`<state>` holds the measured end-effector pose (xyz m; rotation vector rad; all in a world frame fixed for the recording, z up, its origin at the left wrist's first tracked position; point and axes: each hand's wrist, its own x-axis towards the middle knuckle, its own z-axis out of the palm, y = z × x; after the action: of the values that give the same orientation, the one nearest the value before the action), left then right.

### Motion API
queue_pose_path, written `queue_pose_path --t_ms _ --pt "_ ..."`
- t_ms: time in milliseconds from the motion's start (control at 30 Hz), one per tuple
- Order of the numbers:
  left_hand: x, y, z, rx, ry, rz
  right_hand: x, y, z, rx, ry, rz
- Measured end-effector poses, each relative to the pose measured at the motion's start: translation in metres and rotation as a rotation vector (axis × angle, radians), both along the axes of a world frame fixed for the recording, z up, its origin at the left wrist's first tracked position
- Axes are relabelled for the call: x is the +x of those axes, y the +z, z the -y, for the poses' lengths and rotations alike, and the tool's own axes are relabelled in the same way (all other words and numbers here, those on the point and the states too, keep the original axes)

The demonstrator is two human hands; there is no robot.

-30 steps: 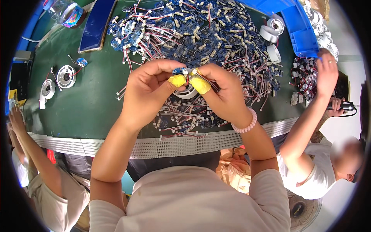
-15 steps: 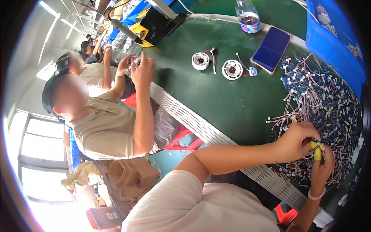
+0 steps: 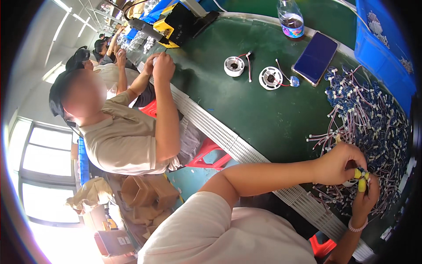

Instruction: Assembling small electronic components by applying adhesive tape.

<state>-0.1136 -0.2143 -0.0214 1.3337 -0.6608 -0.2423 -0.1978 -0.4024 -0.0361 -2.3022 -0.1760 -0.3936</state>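
Observation:
At the right, over a pile of small blue circuit boards with wires [image 3: 373, 119], my two hands meet. My left hand [image 3: 337, 165] is closed, its fingers curled in toward the right hand. Under its fingers shows the pale edge of a round white part, mostly hidden. My right hand [image 3: 368, 196], with a beaded band on its wrist, pinches at the same spot. Yellow wraps [image 3: 362, 184] sit at the fingertips there, and a bit of blue board shows between them. Two white round wired parts [image 3: 234, 66] lie farther off on the green table [image 3: 263, 119], one joined to a blue board.
A dark phone [image 3: 315, 58], a bottle with dark liquid [image 3: 291, 22] and a blue bin [image 3: 382, 48] stand beyond the pile. A perforated white strip [image 3: 220, 127] runs along the table's near edge. A co-worker [image 3: 127, 132] sits at left, near an electric screwdriver [image 3: 147, 30].
The view has shifted slightly, so table things appear a little lower and to the right. My hands stay together at nearly the same place. The co-worker's hands have drawn closer together.

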Motion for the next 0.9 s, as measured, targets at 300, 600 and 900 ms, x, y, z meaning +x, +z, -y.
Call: queue_pose_path --t_ms 300,600,900 --pt "-0.005 0.01 0.004 -0.084 -0.104 -0.139 -0.016 0.011 0.009 -0.094 -0.052 0.062" --pt "0.003 0.012 -0.013 0.009 -0.232 -0.462 0.021 0.027 -0.007 0.261 0.27 -0.079" --pt "0.0 0.015 -0.009 0.067 -0.267 -0.453 0.014 0.028 -0.004 0.408 0.272 -0.244"
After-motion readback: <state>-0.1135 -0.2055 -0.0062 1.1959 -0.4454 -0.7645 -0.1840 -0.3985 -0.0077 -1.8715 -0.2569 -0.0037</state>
